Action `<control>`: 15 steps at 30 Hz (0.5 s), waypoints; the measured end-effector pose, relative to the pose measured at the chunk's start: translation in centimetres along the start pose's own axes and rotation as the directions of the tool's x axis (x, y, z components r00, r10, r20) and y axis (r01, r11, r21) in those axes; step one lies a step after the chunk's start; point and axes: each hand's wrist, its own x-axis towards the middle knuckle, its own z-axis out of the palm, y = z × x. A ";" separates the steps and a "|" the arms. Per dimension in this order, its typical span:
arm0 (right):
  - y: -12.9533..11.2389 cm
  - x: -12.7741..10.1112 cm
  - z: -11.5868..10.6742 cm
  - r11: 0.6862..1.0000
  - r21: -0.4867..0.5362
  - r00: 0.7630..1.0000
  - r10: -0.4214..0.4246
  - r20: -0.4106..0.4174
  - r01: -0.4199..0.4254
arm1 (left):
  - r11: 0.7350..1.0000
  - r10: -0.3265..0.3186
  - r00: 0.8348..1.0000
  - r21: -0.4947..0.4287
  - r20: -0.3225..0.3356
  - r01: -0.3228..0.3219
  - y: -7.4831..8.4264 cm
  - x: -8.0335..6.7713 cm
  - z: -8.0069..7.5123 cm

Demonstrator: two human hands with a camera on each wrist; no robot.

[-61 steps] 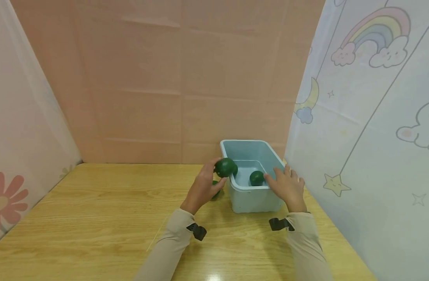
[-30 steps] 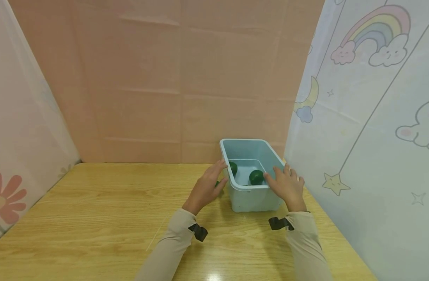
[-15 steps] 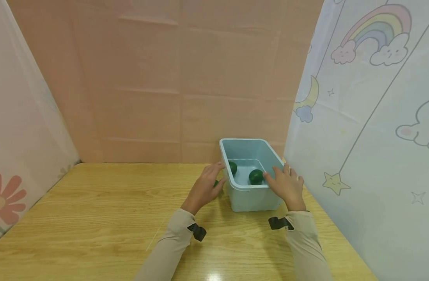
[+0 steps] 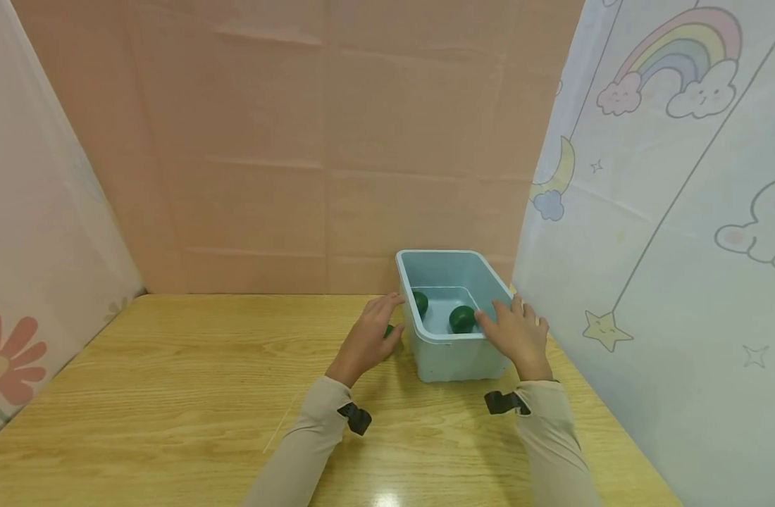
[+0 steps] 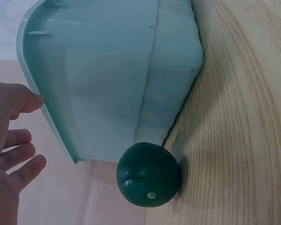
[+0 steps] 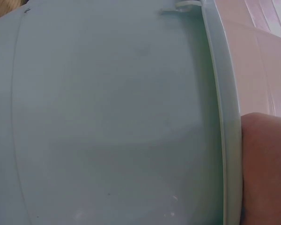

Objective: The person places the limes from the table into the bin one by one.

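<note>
In the head view my left hand [image 4: 367, 338] is beside the left wall of a pale blue plastic bin [image 4: 463, 358]. Its fingers are relaxed and apart and hold nothing. Below it a dark green avocado [image 5: 149, 174] lies on the table against the bin, partly hidden by the hand in the head view. Two more avocados show inside the bin, one by the left wall [image 4: 420, 303] and another near the front [image 4: 462, 320]. My right hand [image 4: 519, 336] rests on the bin's right front rim with its fingers spread.
The bin stands on a wood-grain table [image 4: 191, 380] near its back right. A plain pinkish-orange sheet [image 4: 254, 155] hangs behind. A printed white curtain [image 4: 679, 303] stands close along the right, and another with flowers on the left.
Two seconds ago my left hand gripped an avocado over the bin's left rim; it has let go and lowered slightly, now empty beside the bin. The right hand stays on the rim.
</note>
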 end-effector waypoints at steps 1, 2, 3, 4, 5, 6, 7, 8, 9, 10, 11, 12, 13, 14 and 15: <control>0.0 0.0 0.0 1.000 -0.001 1.000 -0.001 -0.001 0.001 | 1.000 -0.001 1.000 0.001 0.002 0.001 0.0 0.0 0.0; 0.0 0.0 0.0 1.000 -0.001 1.000 -0.001 -0.002 0.001 | 1.000 -0.001 1.000 0.005 0.004 0.001 0.0 0.0 0.0; 0.0 0.0 0.0 1.000 -0.002 1.000 -0.001 -0.003 0.001 | 1.000 -0.004 1.000 0.006 0.006 0.004 0.0 0.0 0.0; 0.0 0.0 0.0 1.000 -0.003 1.000 -0.001 -0.003 0.001 | 1.000 -0.007 1.000 0.010 0.008 0.007 0.0 0.0 0.0; 0.1 0.0 0.0 1.000 -0.003 1.000 -0.001 -0.001 0.001 | 1.000 -0.007 1.000 0.012 0.008 0.007 0.0 0.0 0.0; 0.1 0.0 0.0 1.000 -0.002 1.000 0.000 0.000 0.000 | 1.000 -0.008 1.000 0.016 0.007 0.008 -0.1 0.0 0.0; 0.1 0.0 0.0 1.000 -0.002 1.000 0.001 0.002 -0.001 | 1.000 -0.009 1.000 0.020 0.007 0.008 -0.1 0.0 -0.1; 0.1 0.1 0.0 1.000 -0.003 1.000 0.003 0.005 -0.003 | 1.000 -0.008 1.000 0.025 0.006 0.008 -0.1 0.0 0.0; 0.1 0.1 -0.1 1.000 -0.001 1.000 0.004 0.006 -0.004 | 1.000 -0.008 1.000 0.026 0.004 0.008 -0.1 0.0 0.0; 0.1 0.1 -0.1 1.000 0.000 1.000 0.005 0.008 -0.005 | 1.000 -0.007 1.000 0.029 0.002 0.007 -0.1 0.0 0.0; 0.1 0.1 -0.1 1.000 0.001 1.000 0.006 0.010 -0.006 | 0.999 -0.009 1.000 0.034 0.003 0.009 -0.1 0.0 0.0; 0.0 0.1 -0.1 1.000 0.003 1.000 0.007 0.010 -0.007 | 0.999 -0.011 1.000 0.037 0.003 0.011 -0.1 0.0 0.0; 0.1 0.1 -0.1 1.000 0.004 1.000 0.008 0.011 -0.008 | 0.999 -0.014 1.000 0.041 0.005 0.014 -0.1 0.0 0.0; 0.1 0.1 -0.1 1.000 0.005 1.000 0.009 0.011 -0.009 | 0.999 -0.016 1.000 0.043 0.007 0.016 -0.1 0.0 0.0; 0.1 0.1 -0.1 1.000 0.007 1.000 0.009 0.012 -0.009 | 0.999 -0.019 1.000 0.045 0.009 0.018 -0.1 0.0 0.0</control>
